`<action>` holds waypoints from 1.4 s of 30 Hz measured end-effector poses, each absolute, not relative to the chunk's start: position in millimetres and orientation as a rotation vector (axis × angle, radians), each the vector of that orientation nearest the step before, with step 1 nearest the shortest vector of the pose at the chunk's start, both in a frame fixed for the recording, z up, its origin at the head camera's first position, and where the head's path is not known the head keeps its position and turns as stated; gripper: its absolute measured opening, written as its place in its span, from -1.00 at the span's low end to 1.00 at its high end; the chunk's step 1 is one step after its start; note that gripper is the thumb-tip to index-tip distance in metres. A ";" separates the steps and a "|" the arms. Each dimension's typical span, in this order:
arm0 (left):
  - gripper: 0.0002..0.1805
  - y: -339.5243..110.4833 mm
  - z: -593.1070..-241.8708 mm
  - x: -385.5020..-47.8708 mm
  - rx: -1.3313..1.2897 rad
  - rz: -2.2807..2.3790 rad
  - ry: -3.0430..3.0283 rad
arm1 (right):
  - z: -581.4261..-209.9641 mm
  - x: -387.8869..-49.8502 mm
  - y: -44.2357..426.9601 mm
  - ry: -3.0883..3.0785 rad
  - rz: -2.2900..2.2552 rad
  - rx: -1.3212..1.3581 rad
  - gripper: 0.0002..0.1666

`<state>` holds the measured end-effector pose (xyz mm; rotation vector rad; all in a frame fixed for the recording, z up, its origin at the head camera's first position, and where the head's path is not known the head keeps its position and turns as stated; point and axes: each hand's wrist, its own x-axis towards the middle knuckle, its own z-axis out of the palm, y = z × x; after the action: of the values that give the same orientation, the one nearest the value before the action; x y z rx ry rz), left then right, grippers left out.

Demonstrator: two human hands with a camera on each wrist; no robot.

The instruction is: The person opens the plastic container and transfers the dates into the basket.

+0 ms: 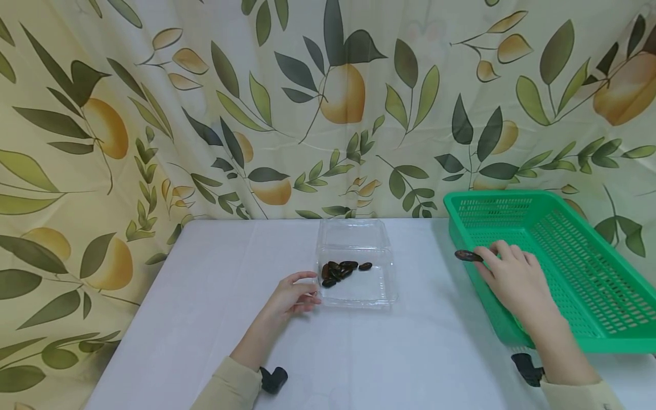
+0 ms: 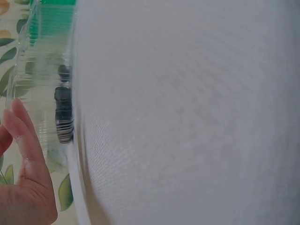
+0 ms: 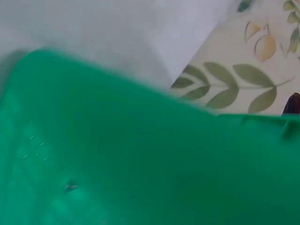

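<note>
My right hand [image 1: 515, 279] pinches a dark brown, glossy oval piece [image 1: 468, 255] between thumb and fingers, above the near-left rim of the green basket. The tip of this piece [image 3: 292, 105] shows at the right edge of the right wrist view. On the table stands a clear plastic box [image 1: 366, 291] with its lid folded back. Several similar dark oval pieces [image 1: 339, 270] lie in its left part, and one sits slightly apart. My left hand [image 1: 292, 296] is at the box's left side, its fingers loosely extended against the edge; in the left wrist view the hand [image 2: 30, 159] appears beside the clear wall.
A green perforated basket [image 1: 504, 324] stands on the right of the white-covered table [image 1: 410, 364], its raised wall below my right hand. Behind the table hangs a curtain [image 1: 205, 142] printed with fruit and leaves.
</note>
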<state>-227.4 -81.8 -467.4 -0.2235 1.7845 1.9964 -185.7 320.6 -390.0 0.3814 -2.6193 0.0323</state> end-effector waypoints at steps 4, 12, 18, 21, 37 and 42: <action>-0.54 -82.0 -468.2 -228.1 -0.231 1.994 1.788 | -389.4 -180.2 334.9 -2.678 0.039 0.317 -0.68; -0.54 -82.2 -468.8 -228.0 -0.223 1.978 1.801 | -391.1 -175.8 362.9 -2.797 0.032 0.198 -0.72; -0.53 -81.6 -469.6 -229.5 -0.241 1.991 1.788 | -398.1 -181.0 378.5 -2.843 -0.008 0.215 -0.71; -0.53 -81.2 -469.8 -230.0 -0.240 1.993 1.785 | -401.3 -183.8 383.5 -2.870 -0.040 0.229 -0.72; -0.53 -81.5 -466.1 -227.7 -0.221 1.987 1.787 | -415.2 -193.8 398.3 -3.091 -0.097 0.283 -0.65; -0.54 -81.8 -466.8 -227.5 -0.222 1.985 1.793 | -418.6 -195.1 396.0 -3.133 -0.087 0.281 -0.60</action>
<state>-227.5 -81.8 -466.8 -0.2218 1.7926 1.9852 -195.1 396.0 -418.6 0.2808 -3.1333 -0.0868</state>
